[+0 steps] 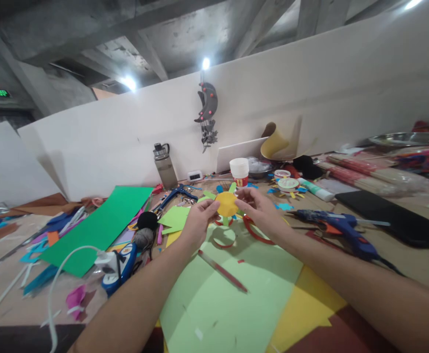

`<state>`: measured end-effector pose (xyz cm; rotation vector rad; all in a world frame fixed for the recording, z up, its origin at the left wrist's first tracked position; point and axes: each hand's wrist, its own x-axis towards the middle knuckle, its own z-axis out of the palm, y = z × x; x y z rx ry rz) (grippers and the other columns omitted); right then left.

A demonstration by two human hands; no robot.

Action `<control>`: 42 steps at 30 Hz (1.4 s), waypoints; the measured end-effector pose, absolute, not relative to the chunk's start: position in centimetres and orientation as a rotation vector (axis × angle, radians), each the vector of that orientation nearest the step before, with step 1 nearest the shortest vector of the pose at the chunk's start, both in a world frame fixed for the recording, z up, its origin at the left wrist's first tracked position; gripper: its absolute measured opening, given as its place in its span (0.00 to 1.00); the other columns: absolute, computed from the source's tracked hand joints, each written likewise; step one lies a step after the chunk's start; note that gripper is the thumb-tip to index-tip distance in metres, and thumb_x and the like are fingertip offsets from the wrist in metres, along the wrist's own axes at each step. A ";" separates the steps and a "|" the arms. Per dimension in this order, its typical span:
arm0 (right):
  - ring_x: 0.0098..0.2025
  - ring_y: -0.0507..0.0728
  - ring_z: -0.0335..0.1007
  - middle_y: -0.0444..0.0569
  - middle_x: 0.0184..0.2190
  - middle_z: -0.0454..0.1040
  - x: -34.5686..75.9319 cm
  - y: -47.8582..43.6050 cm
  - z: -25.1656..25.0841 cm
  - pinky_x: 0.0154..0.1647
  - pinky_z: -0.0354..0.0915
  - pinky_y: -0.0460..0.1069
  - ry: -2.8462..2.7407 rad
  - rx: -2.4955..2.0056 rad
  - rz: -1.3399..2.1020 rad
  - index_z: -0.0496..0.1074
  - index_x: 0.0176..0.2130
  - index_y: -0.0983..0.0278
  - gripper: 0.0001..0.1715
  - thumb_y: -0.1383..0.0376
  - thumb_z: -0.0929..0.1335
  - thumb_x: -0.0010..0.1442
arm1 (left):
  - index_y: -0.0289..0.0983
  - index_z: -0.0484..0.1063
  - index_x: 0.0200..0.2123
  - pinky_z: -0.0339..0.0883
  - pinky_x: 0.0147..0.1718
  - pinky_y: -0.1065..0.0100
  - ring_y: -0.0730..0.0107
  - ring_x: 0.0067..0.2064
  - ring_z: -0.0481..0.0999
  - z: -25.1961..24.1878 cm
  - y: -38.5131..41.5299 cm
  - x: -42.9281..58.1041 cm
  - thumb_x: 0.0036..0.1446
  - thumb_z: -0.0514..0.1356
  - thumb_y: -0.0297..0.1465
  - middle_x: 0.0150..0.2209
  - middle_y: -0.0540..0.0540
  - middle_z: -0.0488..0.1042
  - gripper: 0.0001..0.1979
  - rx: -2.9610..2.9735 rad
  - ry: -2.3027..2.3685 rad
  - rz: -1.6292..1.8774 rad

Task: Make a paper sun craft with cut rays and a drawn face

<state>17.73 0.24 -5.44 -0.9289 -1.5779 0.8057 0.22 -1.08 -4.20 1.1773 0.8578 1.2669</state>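
Both my hands hold up a paper craft piece [227,203]: a yellow disc with green pointed strips sticking out around it. My left hand [199,220] pinches its left edge with fingers closed. My right hand [259,206] grips its right edge the same way. The piece hangs above a light green sheet [222,299] on the table. Red paper rings [253,230] lie just under my hands, and a red pencil [224,271] rests on the green sheet.
A blue glue gun [341,228] lies to the right, beside a black pad [391,215]. A dark green sheet [100,228], a grey water bottle [165,165], stacked white cups [239,169], tape rolls [287,184] and paper scraps crowd the table. A white partition wall [310,98] stands behind.
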 end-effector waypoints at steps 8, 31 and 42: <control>0.40 0.57 0.64 0.50 0.42 0.66 18.2 0.4 -5.8 0.42 0.65 0.54 -1.630 -0.915 0.411 0.65 0.51 0.60 0.21 0.58 0.67 0.58 | 0.33 0.74 0.30 0.60 0.27 0.74 0.78 0.27 0.68 -4.5 -0.9 0.1 0.43 0.68 0.42 0.29 0.47 0.74 0.17 1.116 0.860 1.283; 0.47 0.61 0.60 0.52 0.40 0.65 18.3 -0.3 -4.8 0.50 0.57 0.58 -1.875 -0.903 0.070 0.73 0.47 0.57 0.15 0.63 0.64 0.61 | 0.33 0.74 0.29 0.62 0.25 0.74 0.77 0.25 0.68 -4.7 -0.8 0.2 0.46 0.66 0.42 0.26 0.48 0.73 0.17 1.301 0.893 1.227; 0.50 0.62 0.59 0.53 0.46 0.67 19.3 0.5 -5.0 0.49 0.59 0.57 -1.661 -1.015 0.139 0.66 0.49 0.59 0.17 0.58 0.63 0.61 | 0.33 0.73 0.33 0.61 0.25 0.74 0.78 0.26 0.70 -4.5 -0.2 -0.5 0.44 0.68 0.40 0.31 0.46 0.76 0.17 0.996 0.831 1.326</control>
